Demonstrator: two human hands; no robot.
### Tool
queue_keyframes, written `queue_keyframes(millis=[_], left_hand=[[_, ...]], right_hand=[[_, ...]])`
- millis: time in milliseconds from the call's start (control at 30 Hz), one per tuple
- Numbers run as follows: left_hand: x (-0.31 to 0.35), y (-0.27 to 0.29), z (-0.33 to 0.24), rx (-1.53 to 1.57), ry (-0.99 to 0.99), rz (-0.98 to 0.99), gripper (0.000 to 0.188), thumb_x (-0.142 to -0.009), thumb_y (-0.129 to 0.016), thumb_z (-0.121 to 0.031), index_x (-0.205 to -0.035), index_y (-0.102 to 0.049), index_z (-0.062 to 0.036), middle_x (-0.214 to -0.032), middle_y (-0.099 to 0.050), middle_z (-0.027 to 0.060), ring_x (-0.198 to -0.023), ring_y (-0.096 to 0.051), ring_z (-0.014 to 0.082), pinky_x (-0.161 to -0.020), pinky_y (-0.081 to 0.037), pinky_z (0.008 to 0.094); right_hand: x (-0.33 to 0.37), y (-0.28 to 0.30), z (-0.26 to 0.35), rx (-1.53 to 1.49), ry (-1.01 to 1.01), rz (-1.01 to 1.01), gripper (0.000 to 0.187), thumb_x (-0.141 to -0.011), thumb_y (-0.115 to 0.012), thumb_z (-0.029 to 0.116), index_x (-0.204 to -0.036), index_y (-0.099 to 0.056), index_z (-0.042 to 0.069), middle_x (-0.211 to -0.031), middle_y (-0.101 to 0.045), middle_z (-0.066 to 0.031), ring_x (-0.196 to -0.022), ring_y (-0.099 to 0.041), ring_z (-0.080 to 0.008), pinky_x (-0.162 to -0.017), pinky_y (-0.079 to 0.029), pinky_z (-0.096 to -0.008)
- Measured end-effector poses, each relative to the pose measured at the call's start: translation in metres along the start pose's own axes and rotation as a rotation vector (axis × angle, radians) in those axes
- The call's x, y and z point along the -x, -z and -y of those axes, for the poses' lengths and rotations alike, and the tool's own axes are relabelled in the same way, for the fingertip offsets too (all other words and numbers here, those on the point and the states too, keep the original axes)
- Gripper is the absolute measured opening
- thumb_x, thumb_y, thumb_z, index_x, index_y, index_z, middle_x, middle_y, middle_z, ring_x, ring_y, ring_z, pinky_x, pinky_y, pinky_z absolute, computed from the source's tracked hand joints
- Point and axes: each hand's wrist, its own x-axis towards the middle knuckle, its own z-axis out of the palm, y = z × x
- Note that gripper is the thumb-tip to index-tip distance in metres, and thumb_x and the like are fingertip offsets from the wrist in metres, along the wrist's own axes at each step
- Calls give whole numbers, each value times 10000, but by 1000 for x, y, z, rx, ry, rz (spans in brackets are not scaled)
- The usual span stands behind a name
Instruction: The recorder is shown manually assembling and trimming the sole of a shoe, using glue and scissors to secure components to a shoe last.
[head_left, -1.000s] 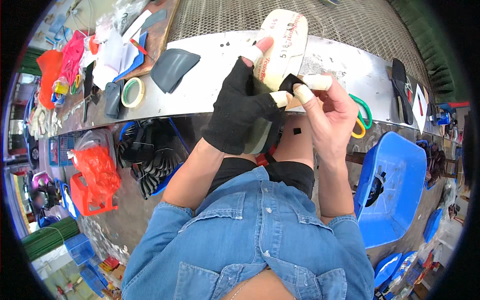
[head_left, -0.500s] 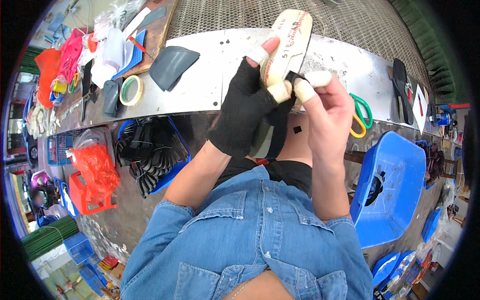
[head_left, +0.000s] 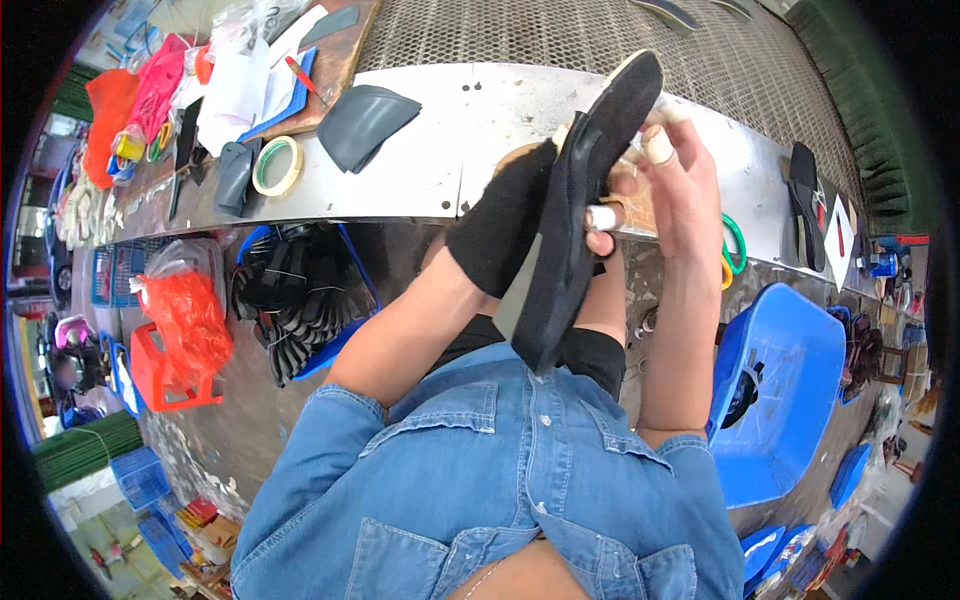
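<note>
Head view: one long black rubber shoe sole (head_left: 580, 210) is held up over the edge of the bare metal workbench (head_left: 430, 170), its long axis running steeply from the upper right, near the wire mesh, down to the lower left, toward the blue denim shirt (head_left: 500, 470). The left hand (head_left: 505, 225), covered by a black fingerless glove, is closed around the sole's middle from the left side. The right hand (head_left: 665, 190), with pale tape wrapped on several fingertips, is pressed against the sole's upper half from the right, fingers curled onto it; whether a small tool is pinched there cannot be told. Both hands lie equally close to the sole, the right one higher along it. Counted on the bench: one roll of tape (head_left: 277, 165), one dark curved rubber piece (head_left: 365, 122), one further black sole (head_left: 803, 205) at far right. One blue plastic chair (head_left: 790, 400) stands at the right, one red plastic stool (head_left: 165, 365) at the left.
</note>
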Motion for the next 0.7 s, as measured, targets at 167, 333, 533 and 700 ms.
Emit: queue_keyframes(millis=[167, 333, 533, 700], left_hand=[[10, -14, 8, -110, -14, -234, 338, -944, -450, -288, -1160, -527, -40, -974, -600, 140, -800, -617, 275, -705, -541, 369], [7, 37, -11, -1361, -363, -373, 330, -900, -564, -258, -1060, -572, 30, -927, -645, 149, -803, -645, 216, -682, -530, 335], [1, 9, -10, -957, -207, -561, 287, -909, -568, -247, -1005, -608, 21, -844, -635, 93, -786, -608, 153, -705, -505, 274], [-4, 8, -10, -932, -148, -488, 289, -902, -579, -262, -1035, -625, -10, -886, -641, 47, -785, -593, 112, -706, -494, 250]], right_hand=[[-30, 9, -5, -380, -54, 113, 443, -781, -690, 84, -1161, -507, -53, -1055, -621, -124, -958, -585, -152, -885, -446, -286], [-34, 4, 10, -58, 152, -109, 385, -739, -702, -15, -1086, -541, -63, -937, -655, -114, -814, -624, -133, -779, -493, -239], [-29, -17, 5, -88, 280, -257, 363, -768, -658, -37, -1110, -537, -56, -907, -636, -74, -812, -602, -104, -753, -488, -223], [-22, -29, 8, -95, 333, -230, 375, -777, -644, -34, -1133, -527, -40, -954, -624, -77, -847, -594, -104, -782, -481, -226]])
